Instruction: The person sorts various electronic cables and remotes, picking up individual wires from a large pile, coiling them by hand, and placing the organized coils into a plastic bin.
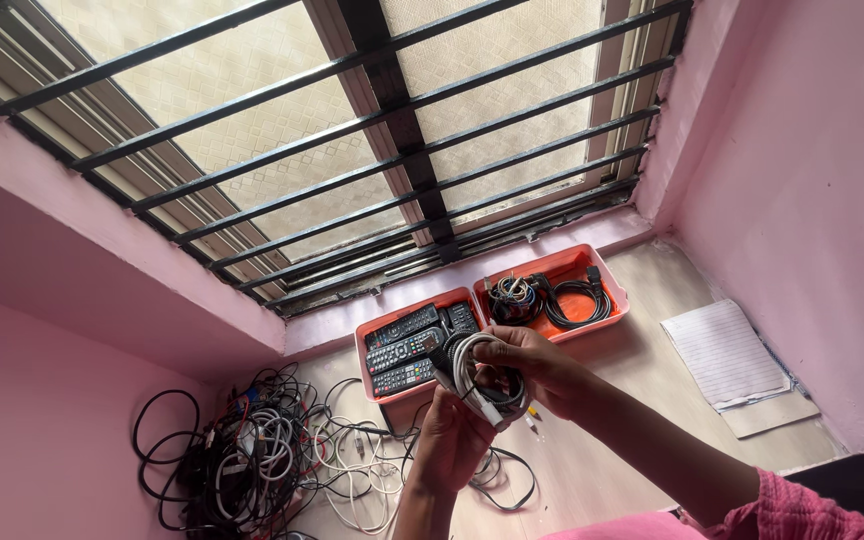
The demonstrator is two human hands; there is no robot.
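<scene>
White-and-black cable coil (480, 378) between both hands; left hand (452, 440) fingers grip below, right hand (532, 362) fingers clasp top.

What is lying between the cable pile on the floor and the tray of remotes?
Only bare floor shows between the cable pile and the remote tray, in the head view.

Both hands are raised over the floor (602, 470), gripping a coiled bundle of white and black cable (479, 375): the left hand (450, 440) holds it from below, the right hand (537, 365) closes over its top. Just behind them stand two orange trays side by side under the barred window (372, 140), one holding remote controls (407, 350), the other coiled black cables (572, 300). A tangled heap of cables (272, 455) lies at left, a notepad (727, 350) at right.
</scene>
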